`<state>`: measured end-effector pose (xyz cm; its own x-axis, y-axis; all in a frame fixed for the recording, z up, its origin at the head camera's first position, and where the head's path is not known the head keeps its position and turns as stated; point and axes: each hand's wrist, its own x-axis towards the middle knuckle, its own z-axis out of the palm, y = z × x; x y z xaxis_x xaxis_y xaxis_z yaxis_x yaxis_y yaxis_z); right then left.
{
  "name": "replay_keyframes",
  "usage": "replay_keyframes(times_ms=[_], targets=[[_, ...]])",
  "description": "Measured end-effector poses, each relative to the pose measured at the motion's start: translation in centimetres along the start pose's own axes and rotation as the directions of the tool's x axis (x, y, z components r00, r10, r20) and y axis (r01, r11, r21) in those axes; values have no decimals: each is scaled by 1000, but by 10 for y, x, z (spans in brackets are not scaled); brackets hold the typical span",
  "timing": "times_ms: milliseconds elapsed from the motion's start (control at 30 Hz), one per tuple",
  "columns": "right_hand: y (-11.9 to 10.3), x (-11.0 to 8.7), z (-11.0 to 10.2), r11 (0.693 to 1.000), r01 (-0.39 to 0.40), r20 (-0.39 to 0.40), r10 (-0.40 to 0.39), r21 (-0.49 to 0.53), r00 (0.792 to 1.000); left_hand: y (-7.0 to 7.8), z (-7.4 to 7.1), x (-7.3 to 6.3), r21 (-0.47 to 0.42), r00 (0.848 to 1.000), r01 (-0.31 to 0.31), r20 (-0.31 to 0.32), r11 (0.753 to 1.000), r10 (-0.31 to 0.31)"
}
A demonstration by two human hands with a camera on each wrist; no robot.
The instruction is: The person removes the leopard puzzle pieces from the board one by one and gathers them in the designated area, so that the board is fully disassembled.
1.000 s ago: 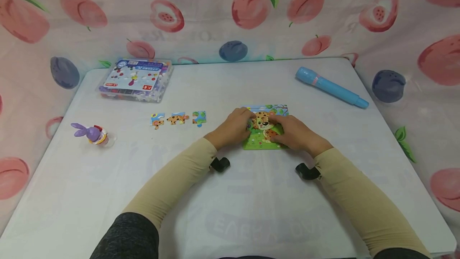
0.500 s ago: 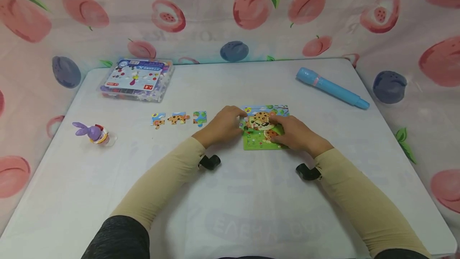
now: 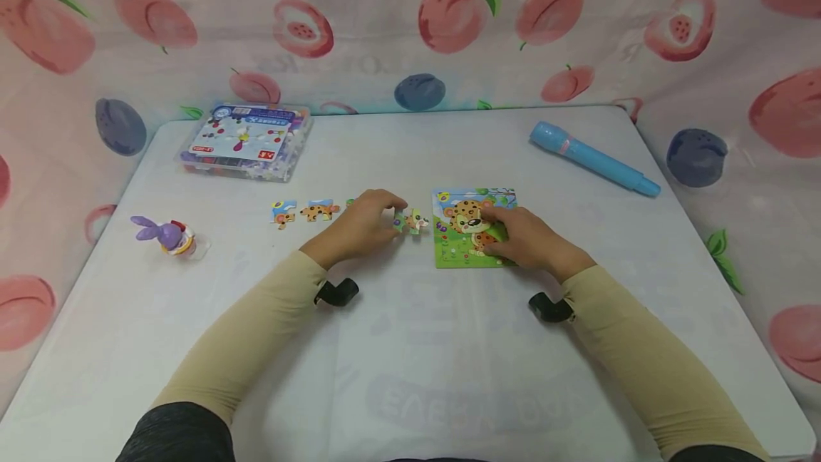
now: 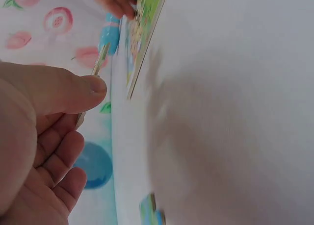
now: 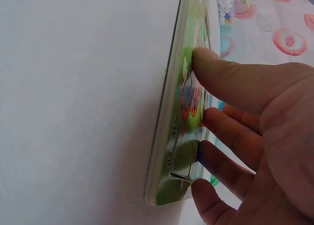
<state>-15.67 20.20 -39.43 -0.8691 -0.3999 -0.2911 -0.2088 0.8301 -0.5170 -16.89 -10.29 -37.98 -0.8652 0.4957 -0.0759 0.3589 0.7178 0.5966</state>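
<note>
My left hand (image 3: 359,225) pinches a jigsaw puzzle piece (image 3: 415,221) between thumb and fingers, just left of the puzzle. In the left wrist view this piece (image 4: 100,61) shows edge-on, above the table. The leopard jigsaw puzzle (image 3: 452,252) lies flat in its green and blue tray. My right hand (image 3: 529,237) rests on the puzzle's right side; in the right wrist view its thumb and bent fingertips touch the picture face (image 5: 189,105). Two loose pieces, one with a sun (image 3: 283,214) and one with spots (image 3: 318,210), lie to the left. A third green piece (image 3: 349,202) is mostly hidden behind my left hand.
A clear plastic case (image 3: 244,141) with a printed label stands at the back left of the white table (image 3: 410,376). A purple rabbit-eared figure (image 3: 168,237) lies at the left. A blue tube-like object (image 3: 593,157) lies at the back right.
My left hand has drawn away from the puzzle to the left, carrying the piece and covering most of the third loose piece. My right hand has stayed on the puzzle.
</note>
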Motion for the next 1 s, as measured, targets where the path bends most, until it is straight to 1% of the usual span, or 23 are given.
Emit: replay_keyframes(times_ms=[300, 400, 533, 600, 767, 833, 1000], targets=[[0, 0, 1, 1000, -3, 3, 3, 13, 1000, -19, -16, -22, -22, 998, 12, -58, 1000, -14], [0, 0, 1, 1000, -4, 3, 4, 9, 1000, -25, -22, -31, -42, 997, 23, -73, 999, -26], [0, -1, 1, 1000, 3, 0, -3, -3, 1000, -34, -29, -45, -39, 994, 29, -106, 999, -33], [0, 0, 1, 1000, 7, -3, -7, -7, 1000, -38, -32, -51, -36, 991, 47, -121, 998, -51], [1, 0, 2, 1000, 12, -7, -12, -11, 1000, -51, -39, -68, -29, 983, 115, -141, 993, -118], [1, 0, 2, 1000, 13, -8, -13, -6, 1000, -57, -42, -74, -23, 980, 128, -152, 991, -130], [2, 1, 2, 1000, 17, -8, -17, -3, 1000, -69, -49, -90, -24, 972, 173, -158, 985, -174]])
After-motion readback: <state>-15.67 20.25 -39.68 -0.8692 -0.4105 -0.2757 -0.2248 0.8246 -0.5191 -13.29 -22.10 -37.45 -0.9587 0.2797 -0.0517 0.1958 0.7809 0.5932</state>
